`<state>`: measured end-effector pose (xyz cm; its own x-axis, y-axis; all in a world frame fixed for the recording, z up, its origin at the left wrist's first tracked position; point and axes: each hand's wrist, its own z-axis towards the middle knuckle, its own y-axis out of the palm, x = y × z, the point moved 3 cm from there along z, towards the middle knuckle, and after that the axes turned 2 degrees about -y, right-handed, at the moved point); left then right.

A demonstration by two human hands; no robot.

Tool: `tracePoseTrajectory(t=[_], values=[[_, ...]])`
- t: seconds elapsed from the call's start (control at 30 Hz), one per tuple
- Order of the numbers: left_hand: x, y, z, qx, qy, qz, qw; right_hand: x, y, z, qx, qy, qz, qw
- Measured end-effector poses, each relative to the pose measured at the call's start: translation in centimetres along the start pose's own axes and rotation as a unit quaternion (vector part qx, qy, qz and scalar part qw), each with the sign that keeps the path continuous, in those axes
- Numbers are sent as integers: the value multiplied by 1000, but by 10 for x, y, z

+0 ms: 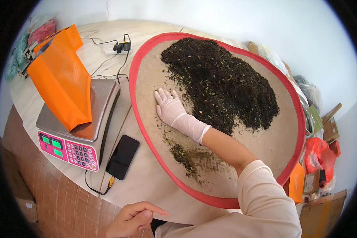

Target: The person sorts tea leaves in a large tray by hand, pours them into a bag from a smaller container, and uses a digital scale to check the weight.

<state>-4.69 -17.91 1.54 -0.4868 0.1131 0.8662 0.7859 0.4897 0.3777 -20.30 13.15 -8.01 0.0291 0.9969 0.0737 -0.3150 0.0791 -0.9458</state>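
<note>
My right hand, in a thin whitish glove, lies palm down on the bare left part of a round, red-rimmed tray. Its fingers are slightly spread and hold nothing. Just to its right is a large heap of dark dried leaves, probably tea, with yellowish-green bits mixed in. A smaller patch of greenish fragments lies below the hand on the tray. My left hand is bare and hovers at the table's near edge, index finger extended and thumb apart from its tip; nothing shows in it.
Left of the tray, an orange pouch rests on a digital scale with lit displays. A smartphone on a cable lies beside it. Behind are a power strip and cords. Bags and cardboard boxes crowd the right side.
</note>
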Motion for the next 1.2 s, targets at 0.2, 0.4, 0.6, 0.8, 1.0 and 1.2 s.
tracePoseTrajectory(t=[0.2, 0.4, 0.6, 0.8, 1.0, 1.2], values=[[-12, 9, 2, -10, -17, -13, 1000, 67, -37, -98, -143, 65, -120, 980], [-5, 43, 22, -98, 29, 20, 995, 116, -80, -191, -107, -26, -54, 993], [-4, 58, 30, -79, 48, 54, 994, 109, -121, -183, 88, 30, 15, 996], [11, 73, 45, -39, 86, 54, 994, 4, -61, -145, 63, -108, 99, 987], [31, 68, 67, 52, 143, 50, 987, 68, -64, -174, -152, -44, -33, 987], [60, 106, 148, 33, 161, -105, 981, 178, -128, -243, 75, 124, 108, 984]])
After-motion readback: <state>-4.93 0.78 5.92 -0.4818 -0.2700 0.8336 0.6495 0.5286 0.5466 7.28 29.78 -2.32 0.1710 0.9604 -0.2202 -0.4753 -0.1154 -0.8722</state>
